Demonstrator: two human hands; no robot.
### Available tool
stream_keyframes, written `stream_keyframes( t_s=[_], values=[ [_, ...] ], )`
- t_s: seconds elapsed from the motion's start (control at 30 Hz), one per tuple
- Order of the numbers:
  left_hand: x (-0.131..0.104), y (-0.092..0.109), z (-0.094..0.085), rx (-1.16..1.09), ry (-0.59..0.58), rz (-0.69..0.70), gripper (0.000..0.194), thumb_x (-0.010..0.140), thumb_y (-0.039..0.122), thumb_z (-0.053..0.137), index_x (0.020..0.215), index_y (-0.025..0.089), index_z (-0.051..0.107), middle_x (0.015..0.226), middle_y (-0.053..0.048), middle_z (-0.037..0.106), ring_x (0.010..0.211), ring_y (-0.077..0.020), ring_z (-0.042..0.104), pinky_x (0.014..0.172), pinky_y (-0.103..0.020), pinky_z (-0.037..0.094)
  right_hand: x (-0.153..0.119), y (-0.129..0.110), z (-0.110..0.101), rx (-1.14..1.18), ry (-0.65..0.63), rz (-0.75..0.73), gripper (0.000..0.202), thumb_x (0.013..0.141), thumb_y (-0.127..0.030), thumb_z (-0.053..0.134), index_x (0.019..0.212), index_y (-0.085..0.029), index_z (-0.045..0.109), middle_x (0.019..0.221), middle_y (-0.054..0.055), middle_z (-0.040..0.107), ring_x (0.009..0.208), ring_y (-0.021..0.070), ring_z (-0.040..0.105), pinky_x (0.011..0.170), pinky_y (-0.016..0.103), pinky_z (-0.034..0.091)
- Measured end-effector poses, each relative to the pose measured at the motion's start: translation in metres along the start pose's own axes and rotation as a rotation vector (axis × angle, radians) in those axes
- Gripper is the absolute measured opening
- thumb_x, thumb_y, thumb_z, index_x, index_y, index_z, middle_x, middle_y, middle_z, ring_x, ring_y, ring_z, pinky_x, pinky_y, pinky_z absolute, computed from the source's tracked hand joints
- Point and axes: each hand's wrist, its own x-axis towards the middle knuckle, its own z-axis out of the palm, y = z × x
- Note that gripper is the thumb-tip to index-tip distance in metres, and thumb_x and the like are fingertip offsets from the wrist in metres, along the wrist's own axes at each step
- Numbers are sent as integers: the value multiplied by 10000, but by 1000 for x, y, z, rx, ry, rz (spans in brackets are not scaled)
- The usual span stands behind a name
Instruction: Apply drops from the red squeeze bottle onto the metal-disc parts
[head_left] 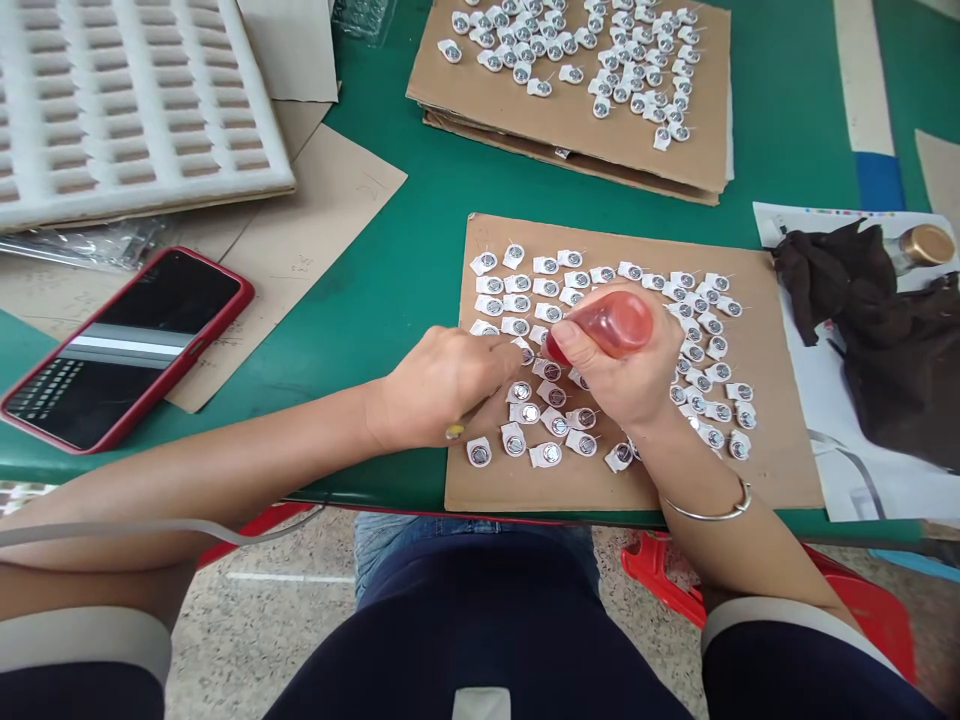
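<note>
My right hand (637, 375) is wrapped around a squeeze bottle (616, 322) of red liquid, tilted with its tip pointing down and left. Beside it, my left hand (454, 382) is closed, fingertips pinched close to a small white piece (523, 350) with a round silver face. A thin stick-like tool with a yellow end (454, 432) pokes out under my left palm; most of it is hidden. Many such white pieces lie in loose rows on a brown cardboard sheet (480, 492) under both hands. Where the bottle's tip touches cannot be made out.
Behind lies a cardboard stack (480, 95) bearing more white pieces. At the left are a red-cased phone (135, 345), brown paper (330, 190) and a white foam tray (281, 175). Dark cloth (900, 350) and a gold-capped jar (926, 245) rest on white paper at the right.
</note>
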Motion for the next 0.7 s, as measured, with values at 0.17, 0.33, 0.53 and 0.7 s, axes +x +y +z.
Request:
stream_keyframes(
  t_s=[0.17,0.33,0.53,0.7],
  values=[
    [4,-11,-3,-192,25,-19,79,761,107,509,740,148,574,668,1,596,576,-93,518,529,-220,370,-1,1,2,25,32,22,204,688,-333,708,728,-195,563,671,1,609,633,137,579,609,346,519],
    [7,-16,-3,-256,43,-79,90,693,65,563,705,149,591,621,34,587,532,-66,481,502,-205,336,-2,3,0,64,86,66,190,691,-330,708,726,-198,576,662,5,610,622,140,584,594,348,517],
    [6,-16,-4,-274,21,-89,107,707,76,546,722,149,623,643,23,609,546,-74,501,518,-210,360,-1,3,-4,60,147,89,196,714,-391,680,720,-219,587,658,8,617,615,156,596,569,362,516],
    [7,-15,-5,-285,16,-108,122,704,79,536,732,143,636,643,12,617,549,-83,512,521,-216,378,-2,4,-2,37,75,107,207,706,-400,689,715,-223,582,639,7,609,618,160,596,568,359,523]
  ],
)
